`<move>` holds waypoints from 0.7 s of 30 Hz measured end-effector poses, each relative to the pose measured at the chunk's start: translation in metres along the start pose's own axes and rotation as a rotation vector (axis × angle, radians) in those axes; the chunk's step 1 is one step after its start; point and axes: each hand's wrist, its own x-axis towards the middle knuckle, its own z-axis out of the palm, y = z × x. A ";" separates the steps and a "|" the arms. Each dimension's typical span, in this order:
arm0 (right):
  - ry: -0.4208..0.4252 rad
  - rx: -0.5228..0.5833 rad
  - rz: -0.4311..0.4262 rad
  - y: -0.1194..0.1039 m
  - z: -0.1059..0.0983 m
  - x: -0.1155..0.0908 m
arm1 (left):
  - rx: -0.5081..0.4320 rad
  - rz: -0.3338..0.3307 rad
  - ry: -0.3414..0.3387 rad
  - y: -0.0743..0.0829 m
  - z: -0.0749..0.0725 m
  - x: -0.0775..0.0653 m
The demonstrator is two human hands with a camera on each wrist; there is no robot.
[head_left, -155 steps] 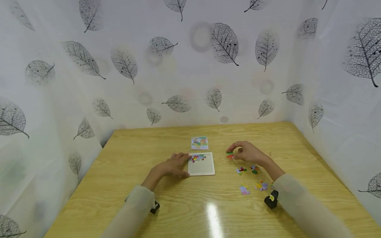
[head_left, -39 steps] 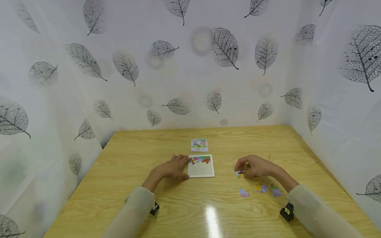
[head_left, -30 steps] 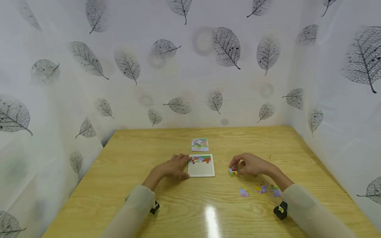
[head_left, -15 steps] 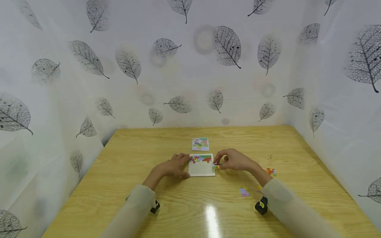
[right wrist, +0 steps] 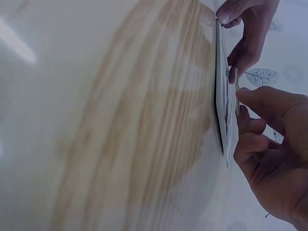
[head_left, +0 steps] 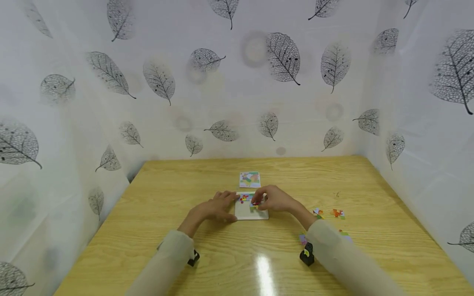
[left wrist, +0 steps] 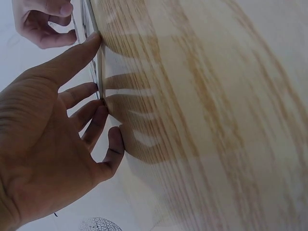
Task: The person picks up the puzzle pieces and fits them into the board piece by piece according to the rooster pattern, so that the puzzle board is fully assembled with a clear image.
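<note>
A white puzzle tray (head_left: pixel 244 213) lies on the table, with joined pieces (head_left: pixel 244 198) along its far edge. My left hand (head_left: pixel 211 210) rests at its left side, thumb near the front corner and fingertips at the back corner; in the left wrist view the fingers are spread and loosely bent. Over the tray, my right hand (head_left: pixel 275 199) pinches a jigsaw piece (head_left: pixel 253 205) between thumb and fingers. In the right wrist view this jigsaw piece (right wrist: pixel 237 91) is seen edge-on, apart from the tray (right wrist: pixel 221 91). The fingers hide part of the joined row.
Behind the tray lies a small picture card (head_left: pixel 249 179). Loose pieces lie to the right, among them an orange one (head_left: pixel 338 213), one with orange and green (head_left: pixel 317 212) and a purple one (head_left: pixel 303 239) partly behind the right sleeve. A leaf-print curtain (head_left: pixel 229 102) surrounds the table.
An orange-red piece has gone from my right hand into the tray's back row. The right hand has since picked up another piece and carried it left over the tray. My left hand stays put.
</note>
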 end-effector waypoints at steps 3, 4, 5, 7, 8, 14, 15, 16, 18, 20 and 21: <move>0.019 -0.017 -0.001 -0.001 0.006 0.007 | -0.003 0.000 0.004 0.001 -0.001 -0.001; 0.025 -0.017 0.002 -0.002 0.008 0.009 | -0.005 0.001 0.003 0.001 -0.001 -0.001; 0.030 -0.017 0.006 -0.003 0.009 0.011 | -0.004 0.002 0.004 0.002 -0.002 -0.001; 0.042 -0.027 0.010 -0.004 0.012 0.015 | -0.004 0.000 0.002 0.002 -0.002 -0.001; 0.047 -0.033 0.011 -0.004 0.013 0.016 | -0.004 -0.003 0.001 0.002 -0.002 -0.001; 0.052 -0.013 0.021 -0.007 0.021 0.023 | 0.000 -0.005 -0.008 0.002 -0.004 0.000; 0.050 -0.007 0.023 -0.008 0.022 0.023 | 0.000 -0.001 -0.009 0.002 -0.004 0.000; 0.048 -0.004 0.025 -0.009 0.024 0.024 | 0.000 0.003 -0.007 0.002 -0.004 0.000; 0.047 -0.011 0.032 -0.011 0.026 0.025 | -0.005 0.010 -0.003 0.002 -0.004 -0.001; 0.049 -0.018 0.046 -0.014 0.027 0.026 | -0.005 0.010 -0.002 0.001 -0.003 -0.002; 0.050 -0.022 0.051 -0.015 0.027 0.026 | -0.006 0.009 0.001 0.001 -0.002 -0.002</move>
